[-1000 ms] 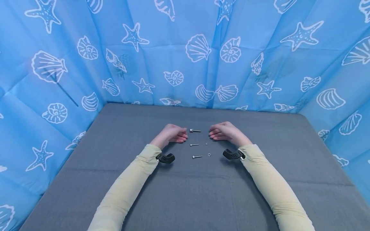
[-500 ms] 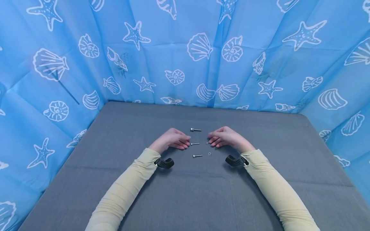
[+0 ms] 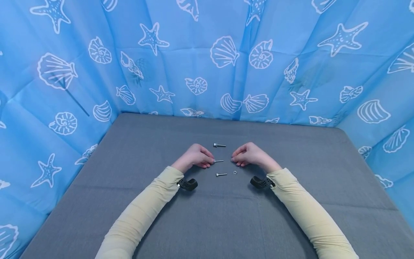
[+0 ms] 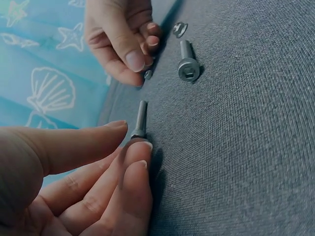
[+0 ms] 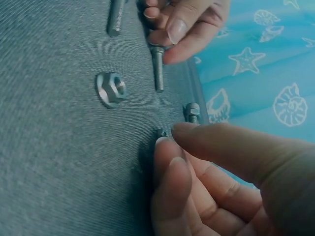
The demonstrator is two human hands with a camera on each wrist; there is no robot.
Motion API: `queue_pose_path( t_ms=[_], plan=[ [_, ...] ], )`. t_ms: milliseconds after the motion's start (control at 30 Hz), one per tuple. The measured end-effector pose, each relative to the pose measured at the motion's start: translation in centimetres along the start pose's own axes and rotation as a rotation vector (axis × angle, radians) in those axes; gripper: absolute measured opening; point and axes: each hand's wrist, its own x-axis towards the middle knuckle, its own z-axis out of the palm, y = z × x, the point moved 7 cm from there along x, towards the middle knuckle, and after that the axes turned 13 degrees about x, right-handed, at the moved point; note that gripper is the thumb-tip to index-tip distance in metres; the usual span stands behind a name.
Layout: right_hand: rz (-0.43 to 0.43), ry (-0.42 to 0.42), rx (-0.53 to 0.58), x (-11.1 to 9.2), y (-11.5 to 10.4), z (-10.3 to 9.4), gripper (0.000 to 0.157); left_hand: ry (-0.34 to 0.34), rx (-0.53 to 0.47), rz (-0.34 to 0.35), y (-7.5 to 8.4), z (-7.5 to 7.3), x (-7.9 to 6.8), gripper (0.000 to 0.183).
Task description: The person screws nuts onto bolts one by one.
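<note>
In the head view my left hand [image 3: 199, 156] is at the head of the small middle bolt [image 3: 219, 160], thumb and fingertips closing round it. That bolt's threaded shank [image 4: 142, 114] sticks out past the fingertips in the left wrist view. Opposite, my right hand [image 3: 251, 154] pinches a tiny nut [image 5: 162, 132] between thumb and fingertips, low over the cloth; the fingers partly hide it. Nearer the body lie a socket-head bolt [image 3: 221, 175] and a larger flange nut [image 3: 235, 172], both untouched. A bigger bolt [image 3: 219, 145] lies beyond the hands.
Grey cloth covers the table [image 3: 207, 223]. A blue curtain [image 3: 194, 54] printed with shells and starfish hangs along the back and both sides. Black wrist mounts [image 3: 188, 184] extend inward below each hand.
Both hands have come a little nearer the body, from beside the far bolt to the middle row. Left fingers closed at the small bolt's head, right fingers on the tiny nut.
</note>
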Motion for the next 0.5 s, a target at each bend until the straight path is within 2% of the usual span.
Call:
queue_pose_path(
  t_ms=[300,500],
  plan=[
    [-0.005,0.040,-0.106,0.02,-0.33,0.25,0.017,0.106,0.127,-0.010,0.44,-0.14,-0.13,0.008],
    [0.001,0.049,-0.154,-0.02,-0.49,0.26,0.015,0.147,0.161,0.022,0.38,-0.18,-0.08,0.011]
  ],
)
